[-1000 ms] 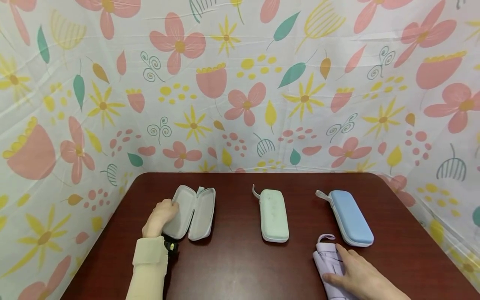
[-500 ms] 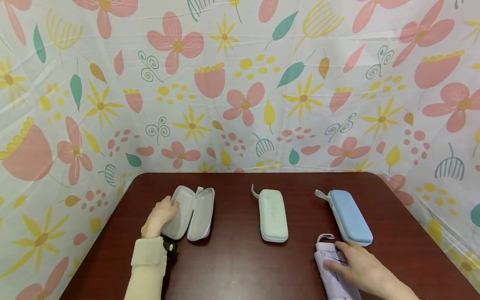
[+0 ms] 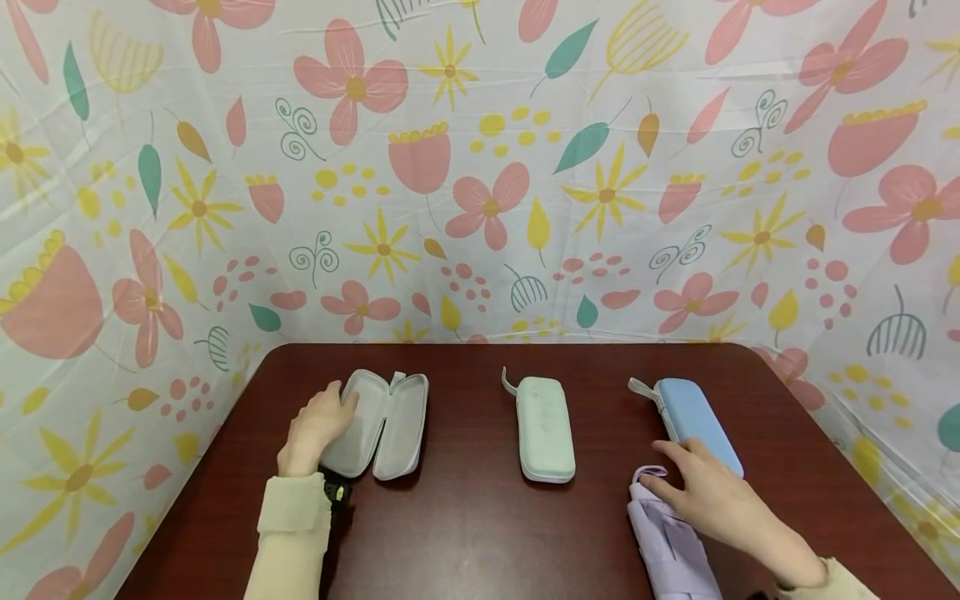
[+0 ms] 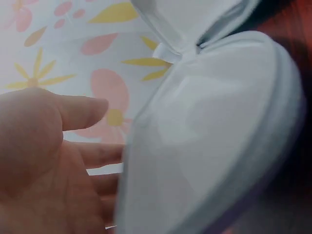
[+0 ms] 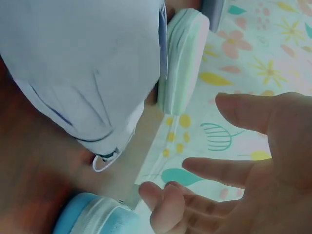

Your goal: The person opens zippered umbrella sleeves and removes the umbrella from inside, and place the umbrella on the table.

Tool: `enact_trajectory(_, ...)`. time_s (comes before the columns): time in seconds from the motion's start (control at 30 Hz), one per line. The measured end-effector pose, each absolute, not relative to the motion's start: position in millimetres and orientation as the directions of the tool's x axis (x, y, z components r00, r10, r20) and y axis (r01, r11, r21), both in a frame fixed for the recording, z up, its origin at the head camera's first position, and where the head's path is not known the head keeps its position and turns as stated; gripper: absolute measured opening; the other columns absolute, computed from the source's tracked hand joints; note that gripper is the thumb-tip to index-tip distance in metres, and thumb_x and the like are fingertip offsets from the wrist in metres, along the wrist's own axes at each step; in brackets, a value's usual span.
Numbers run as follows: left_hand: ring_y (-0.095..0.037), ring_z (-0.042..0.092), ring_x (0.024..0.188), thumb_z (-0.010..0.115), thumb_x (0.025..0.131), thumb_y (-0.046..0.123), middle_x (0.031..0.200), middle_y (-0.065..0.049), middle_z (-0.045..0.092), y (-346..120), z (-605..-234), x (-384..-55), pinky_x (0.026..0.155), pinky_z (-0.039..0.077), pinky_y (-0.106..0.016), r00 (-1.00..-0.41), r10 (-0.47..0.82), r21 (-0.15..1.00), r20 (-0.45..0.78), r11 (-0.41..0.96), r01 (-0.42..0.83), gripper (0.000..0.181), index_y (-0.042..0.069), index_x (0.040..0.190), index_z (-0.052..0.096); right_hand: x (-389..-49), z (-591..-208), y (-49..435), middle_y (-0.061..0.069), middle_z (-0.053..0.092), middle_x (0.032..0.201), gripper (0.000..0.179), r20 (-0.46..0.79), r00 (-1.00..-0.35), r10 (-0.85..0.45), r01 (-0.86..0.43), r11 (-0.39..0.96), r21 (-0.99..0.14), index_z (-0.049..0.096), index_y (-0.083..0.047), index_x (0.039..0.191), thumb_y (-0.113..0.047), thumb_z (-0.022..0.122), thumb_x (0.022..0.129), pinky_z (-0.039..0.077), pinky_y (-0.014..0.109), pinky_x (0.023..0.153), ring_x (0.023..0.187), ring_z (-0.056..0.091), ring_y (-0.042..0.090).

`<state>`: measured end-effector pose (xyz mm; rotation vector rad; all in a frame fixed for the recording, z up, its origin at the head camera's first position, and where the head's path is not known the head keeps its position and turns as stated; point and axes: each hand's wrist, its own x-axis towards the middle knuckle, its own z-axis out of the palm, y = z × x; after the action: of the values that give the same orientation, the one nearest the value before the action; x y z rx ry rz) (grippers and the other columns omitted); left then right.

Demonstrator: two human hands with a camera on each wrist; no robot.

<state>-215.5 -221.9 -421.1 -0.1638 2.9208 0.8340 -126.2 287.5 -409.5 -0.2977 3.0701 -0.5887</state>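
Note:
An unzipped grey hard case (image 3: 401, 425) lies spread flat at the table's left, its two pale-lined halves facing up. My left hand (image 3: 321, 421) is at its left half; in the left wrist view the thumb stands away from the case and the fingers (image 4: 100, 153) reach behind its edge. A folded lilac umbrella (image 3: 671, 554) with a wrist loop lies at the front right. My right hand (image 3: 723, 496) hovers beside its looped end, thumb and forefinger apart, with nothing between them. It overlaps the lower part of a blue zipped case (image 3: 693, 412) in the head view.
A mint green zipped case (image 3: 545, 429) with a strap lies in the middle of the dark red-brown table (image 3: 480, 529). A flower-printed cloth (image 3: 480, 208) hangs behind the table and along its sides.
My right hand has come off the umbrella and moved slightly up and forward, toward the blue case. My left hand's fingers have loosened at the grey case's edge, which lies still.

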Motion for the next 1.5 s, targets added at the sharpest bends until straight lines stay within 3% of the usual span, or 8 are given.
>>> enact_trajectory(0.27,-0.052,0.037,0.129,0.036,0.105,0.043,0.147,-0.032,0.033,-205.6,-403.0,-210.1,0.098,0.031,-0.067,-0.997,-0.063,0.518,-0.047,0.852,-0.079,0.065,-0.002,0.151,0.028,-146.0,-405.1,283.8,0.028,0.051,0.117,0.056,0.14,-0.96,-0.243,-0.279,0.888,-0.366,0.056,0.003,0.13,-0.034,0.069,0.091,0.049,0.052,0.074,0.098,0.059,0.039)
enact_trajectory(0.63,-0.047,0.029,0.137,0.04,0.104,0.042,0.15,-0.028,0.032,-170.6,-398.2,-206.7,0.101,0.029,-0.067,-0.999,0.035,0.529,0.001,0.848,0.03,0.063,0.0,0.151,0.033,-167.7,-401.4,270.5,0.027,0.048,0.125,0.048,0.235,-0.928,-0.291,-0.361,0.858,-0.366,0.057,0.0,0.131,-0.023,0.07,0.091,0.047,0.053,0.08,0.106,0.055,0.041)
enact_trajectory(0.93,-0.043,0.037,0.134,0.046,0.103,0.039,0.144,-0.027,0.042,-135.1,-402.7,-209.1,0.103,0.033,-0.058,-0.992,0.098,0.5,0.081,0.857,0.126,0.057,0.0,0.145,0.043,-180.0,-402.9,261.7,0.031,0.039,0.14,0.046,0.231,-0.927,-0.297,-0.369,0.833,-0.412,0.054,0.001,0.133,-0.018,0.067,0.093,0.043,0.059,0.089,0.124,0.043,0.049)
enact_trajectory(1.23,-0.039,0.044,0.13,0.051,0.103,0.035,0.135,-0.023,0.052,-94.2,-414.1,-212.0,0.104,0.036,-0.051,-0.944,0.247,0.404,0.218,0.858,0.318,0.052,-0.002,0.138,0.052,-198.8,-402.9,253.6,0.025,0.049,0.124,0.044,0.261,-0.912,-0.316,-0.403,0.808,-0.429,0.055,0.001,0.132,-0.018,0.065,0.094,0.045,0.053,0.082,0.104,0.054,0.037)
enact_trajectory(1.5,-0.037,0.042,0.133,0.049,0.103,0.036,0.138,-0.022,0.05,-60.3,-421.6,-218.3,0.106,0.035,-0.049,-0.945,0.293,0.479,0.144,0.815,0.326,0.053,-0.002,0.14,0.049,-221.8,-399.6,239.8,0.023,0.049,0.127,0.045,0.208,-0.929,-0.305,-0.368,0.81,-0.457,0.054,-0.002,0.134,-0.024,0.063,0.096,0.048,0.05,0.081,0.103,0.058,0.034)
